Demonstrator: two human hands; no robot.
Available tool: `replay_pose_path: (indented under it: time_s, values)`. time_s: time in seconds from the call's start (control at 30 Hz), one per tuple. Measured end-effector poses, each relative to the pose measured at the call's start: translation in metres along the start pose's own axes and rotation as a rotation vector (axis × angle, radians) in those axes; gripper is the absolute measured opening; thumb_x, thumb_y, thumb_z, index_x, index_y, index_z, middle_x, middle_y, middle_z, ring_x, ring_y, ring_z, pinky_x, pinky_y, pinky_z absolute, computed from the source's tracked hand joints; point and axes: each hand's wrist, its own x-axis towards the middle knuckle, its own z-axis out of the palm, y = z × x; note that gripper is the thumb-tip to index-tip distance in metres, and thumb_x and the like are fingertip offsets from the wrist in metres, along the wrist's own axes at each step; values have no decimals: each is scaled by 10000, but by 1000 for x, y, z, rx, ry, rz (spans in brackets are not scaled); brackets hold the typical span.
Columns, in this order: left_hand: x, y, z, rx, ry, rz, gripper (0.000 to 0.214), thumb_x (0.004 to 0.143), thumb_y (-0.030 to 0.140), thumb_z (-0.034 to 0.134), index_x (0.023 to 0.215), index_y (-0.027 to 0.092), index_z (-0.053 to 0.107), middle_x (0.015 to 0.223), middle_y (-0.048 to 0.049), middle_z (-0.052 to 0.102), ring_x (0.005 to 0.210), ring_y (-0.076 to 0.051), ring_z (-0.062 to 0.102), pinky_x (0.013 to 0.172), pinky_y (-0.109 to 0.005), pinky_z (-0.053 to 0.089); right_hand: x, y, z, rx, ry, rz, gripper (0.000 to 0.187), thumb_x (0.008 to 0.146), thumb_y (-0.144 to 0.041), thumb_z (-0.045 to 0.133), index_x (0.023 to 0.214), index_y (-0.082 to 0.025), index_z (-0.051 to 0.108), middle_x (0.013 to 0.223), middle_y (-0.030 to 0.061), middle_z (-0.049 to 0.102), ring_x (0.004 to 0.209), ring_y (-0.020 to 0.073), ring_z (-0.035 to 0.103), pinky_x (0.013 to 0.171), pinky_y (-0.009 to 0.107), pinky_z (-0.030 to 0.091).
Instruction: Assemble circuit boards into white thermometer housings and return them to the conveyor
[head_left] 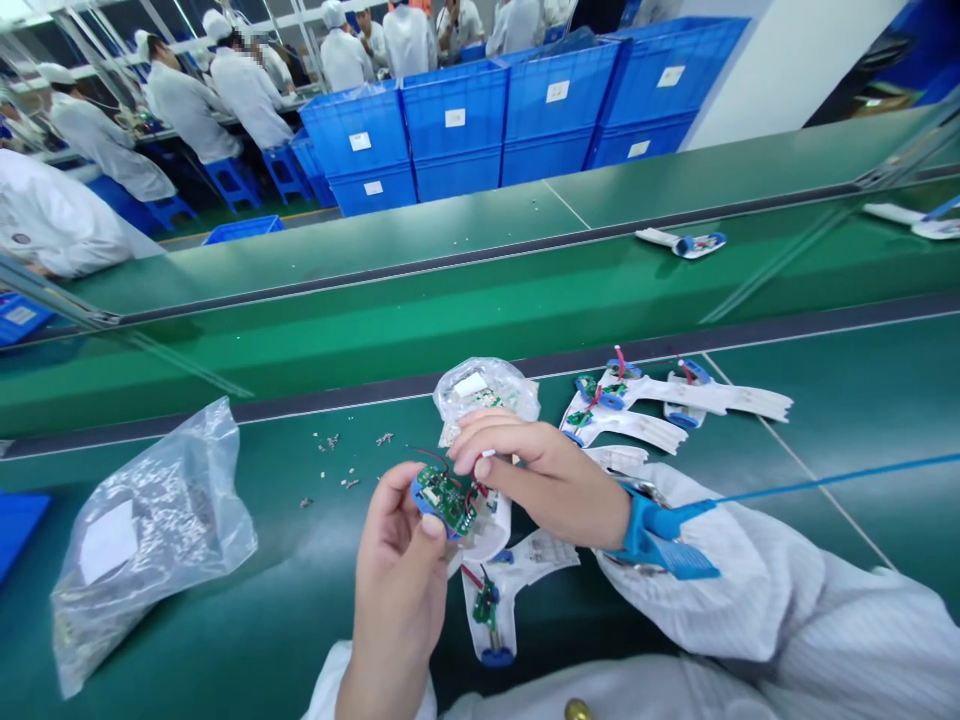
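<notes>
Your left hand is clenched on one round green circuit board, ringed in blue plastic and trailing thin red wires, pinching it between thumb and fingers above the bench. Your right hand curls in just beyond the board, though you cannot tell whether it grips anything. One blue wrist strap circles that wrist, with one blue cord running off to the right.

Around your hands lie at least five white strip-shaped holders carrying green boards and blue parts. Left of them sits one large clear plastic bag; one smaller clear bag lies just beyond them. Small loose metal parts are scattered between the two bags.
</notes>
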Motion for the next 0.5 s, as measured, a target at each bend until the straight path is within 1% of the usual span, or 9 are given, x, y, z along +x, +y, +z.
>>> replay_pose_path:
  time_s: [0.07, 0.13, 0.17, 0.23, 0.27, 0.33, 0.4, 0.5]
  values:
    - [-1, -1, 0, 70, 35, 54, 307, 702, 307, 754, 982, 273, 634, 857, 7, 627, 680, -87, 575, 601, -168, 490, -2, -5, -2, -29, 36, 38, 198, 886, -194, 455, 774, -187, 618, 847, 31, 678, 1083, 180, 535, 1014, 383, 347]
    - [-3, -2, 1, 143, 64, 100, 322, 715, 284, 745, 1014, 285, 624, 880, 7, 616, 685, -84, 559, 587, -153, 479, -2, -14, -6, -59, 25, 42, 231, 897, -183, 421, 740, -193, 591, 793, 26, 663, 1070, 180, 528, 970, 360, 365]
    - [-5, -1, 2, 167, 76, 111, 332, 719, 291, 741, 1027, 289, 618, 874, 8, 610, 667, -83, 552, 559, -150, 471, -1, -18, -8, -69, 0, 23, 241, 895, -175, 418, 720, -191, 583, 756, 25, 652, 1011, 174, 543, 924, 340, 384]
    - [-10, 1, 5, 204, 83, 89, 345, 727, 320, 729, 1048, 306, 604, 842, 17, 603, 572, -69, 513, 470, -143, 432, 2, -26, -13, -87, -74, -41, 250, 884, -166, 430, 680, -183, 574, 672, 16, 621, 825, 152, 550, 824, 308, 401]
    - [-12, 3, 7, 221, 77, 66, 343, 734, 337, 720, 1054, 320, 598, 819, 25, 602, 516, -60, 480, 422, -145, 399, 3, -29, -15, -106, -125, -69, 256, 877, -166, 436, 657, -178, 568, 622, 6, 594, 729, 137, 527, 778, 298, 395]
    - [-16, 5, 8, 259, 59, 33, 324, 746, 365, 704, 1051, 341, 599, 764, 37, 601, 445, -55, 425, 368, -160, 345, 7, -32, -17, -171, -225, -108, 275, 853, -160, 443, 594, -172, 535, 537, -17, 519, 605, 113, 454, 713, 288, 364]
    - [-18, 6, 9, 272, 31, 64, 313, 736, 372, 711, 1034, 340, 618, 745, 30, 614, 493, -84, 490, 404, -179, 389, 10, -34, -18, -255, -293, -135, 297, 813, -146, 441, 518, -170, 454, 490, -33, 438, 551, 98, 385, 678, 286, 327]
    - [-18, 6, 8, 241, -17, 128, 316, 730, 347, 724, 1036, 345, 647, 831, 18, 659, 665, -111, 594, 548, -173, 481, 13, -37, -18, -346, -346, -160, 317, 761, -136, 428, 465, -167, 318, 469, -38, 365, 534, 92, 320, 664, 292, 293]
